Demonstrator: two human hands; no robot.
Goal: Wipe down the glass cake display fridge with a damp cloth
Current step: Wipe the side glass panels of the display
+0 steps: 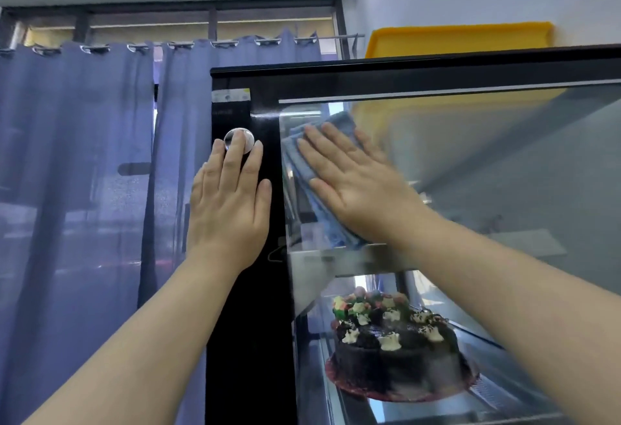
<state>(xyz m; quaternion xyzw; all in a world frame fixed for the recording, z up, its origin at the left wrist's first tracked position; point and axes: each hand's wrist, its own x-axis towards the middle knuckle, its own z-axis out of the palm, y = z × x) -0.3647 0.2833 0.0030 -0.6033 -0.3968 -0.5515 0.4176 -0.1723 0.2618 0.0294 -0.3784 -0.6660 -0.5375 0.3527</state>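
Head view looks up at the tall glass cake display fridge (pixel 504 156), whose black-framed front pane spreads far to the right of and below the working grip. Left of both hands hangs a blue-grey eyelet curtain (pixel 84 189). Above the grip, over the fridge top, a yellow plastic tray (pixel 453 38) shows against the wall. Below the grip, behind the glass, a dark chocolate cake with white cream dollops (pixel 396 350) sits on a lower shelf. The blue folded cloth (pixel 302 169) lies flat near the pane's upper left corner, its long axis near upright. It is directly under the right hand (pixel 356 186), whose grip is wide: fingers straight, palm pressing the cloth to the glass. The left hand (pixel 228 203), just beside it, is likewise spread flat on the black corner pillar (pixel 248 324), fingertips touching a round silvery knob (pixel 239 139). Most of the glass left to cover seems to lie rightward and downward of the cloth, so the right hand is the nearer one for the stroke.
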